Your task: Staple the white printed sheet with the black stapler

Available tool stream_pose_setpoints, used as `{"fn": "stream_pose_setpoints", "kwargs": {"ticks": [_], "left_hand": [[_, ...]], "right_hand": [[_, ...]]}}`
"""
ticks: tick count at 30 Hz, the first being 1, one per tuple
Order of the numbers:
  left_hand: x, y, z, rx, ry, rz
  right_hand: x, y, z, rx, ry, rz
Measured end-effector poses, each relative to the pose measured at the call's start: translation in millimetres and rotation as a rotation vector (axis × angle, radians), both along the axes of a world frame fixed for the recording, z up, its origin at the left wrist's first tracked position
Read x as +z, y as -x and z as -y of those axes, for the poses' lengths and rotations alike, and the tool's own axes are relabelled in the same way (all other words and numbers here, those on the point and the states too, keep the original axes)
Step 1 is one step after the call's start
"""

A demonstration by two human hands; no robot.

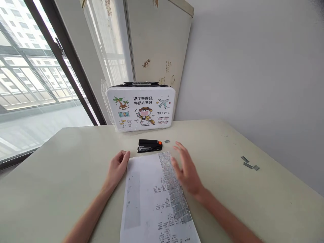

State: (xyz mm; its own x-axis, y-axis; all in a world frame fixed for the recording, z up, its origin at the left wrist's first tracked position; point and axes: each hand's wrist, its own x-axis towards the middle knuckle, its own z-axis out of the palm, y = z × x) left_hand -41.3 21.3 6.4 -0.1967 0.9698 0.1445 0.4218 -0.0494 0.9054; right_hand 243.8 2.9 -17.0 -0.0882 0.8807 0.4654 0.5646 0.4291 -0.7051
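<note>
A white printed sheet (149, 192) lies on the table, its right edge covered by a dense band of staples (174, 185). My left hand (118, 166) rests at the sheet's upper left corner, fingers curled inward; whether they pinch the paper's edge is hidden. Over the upper right edge, my right hand (186, 170) has its fingers spread and holds nothing. Just beyond the sheet's top edge lies a black stapler (150, 145) with an orange mark. A small strip of staples (167, 141) sits to the right of the stapler.
Behind the stapler stands a white case (144, 109) with cartoon prints and a black handle. Several short staple strips (247, 165) lie on the right of the pale table (212, 141). A window is at the left, a wall at the right.
</note>
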Motion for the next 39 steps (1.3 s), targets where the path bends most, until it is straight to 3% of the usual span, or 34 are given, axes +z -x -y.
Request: {"fn": "stream_pose_setpoints", "kwargs": {"ticks": [5, 9, 15, 25, 39], "left_hand": [[-4.9, 0, 0, -0.02, 0.024, -0.023], [-6.8, 1, 1, -0.014, 0.039, -0.019], [-7.9, 1, 0, -0.011, 0.069, -0.042], [-0.1, -5, -1, -0.021, 0.081, -0.105], [-3.6, -2, -2, -0.048, 0.082, -0.167]], "right_hand": [[-10.0, -78, -43, 0.027, 0.254, -0.129], [-23.6, -107, -57, 0.032, 0.291, -0.196], [-30.1, -106, -54, 0.078, 0.37, -0.203], [-20.1, -101, -51, 0.065, 0.353, -0.165], [-14.3, -99, -48, 0.066, 0.393, -0.167]]}}
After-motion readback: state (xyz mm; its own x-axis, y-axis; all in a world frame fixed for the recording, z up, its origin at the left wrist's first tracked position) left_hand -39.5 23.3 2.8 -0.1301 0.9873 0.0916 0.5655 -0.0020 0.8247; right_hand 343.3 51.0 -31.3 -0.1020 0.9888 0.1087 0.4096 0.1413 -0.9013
